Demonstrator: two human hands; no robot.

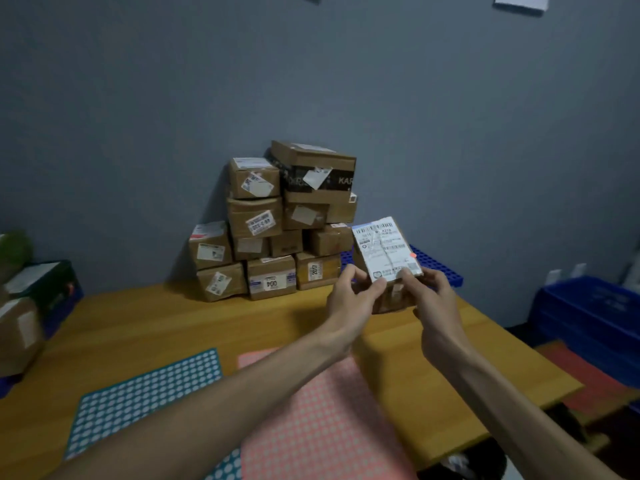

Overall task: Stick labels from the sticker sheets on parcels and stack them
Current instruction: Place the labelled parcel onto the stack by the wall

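At the table's (173,327) far edge, a bottom-row box (272,268) is showing a label reading "004". The neighbouring box (317,271) is showing "2017", turned sideways. The top box (311,157) is displaying "KAR" on a black band. The raised parcel (391,299) is carrying a shipping label (384,247) with barcodes, but its print is too blurred to read.

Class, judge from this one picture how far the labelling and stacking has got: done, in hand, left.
Done: a stack of parcels stands against the wall. In hand: left hand and right hand hold a parcel above the table, an orange dot at its edge. Left: setting it on the stack, then probably the boxes at the table's left edge; teal sheet and pink sheet lie ready.
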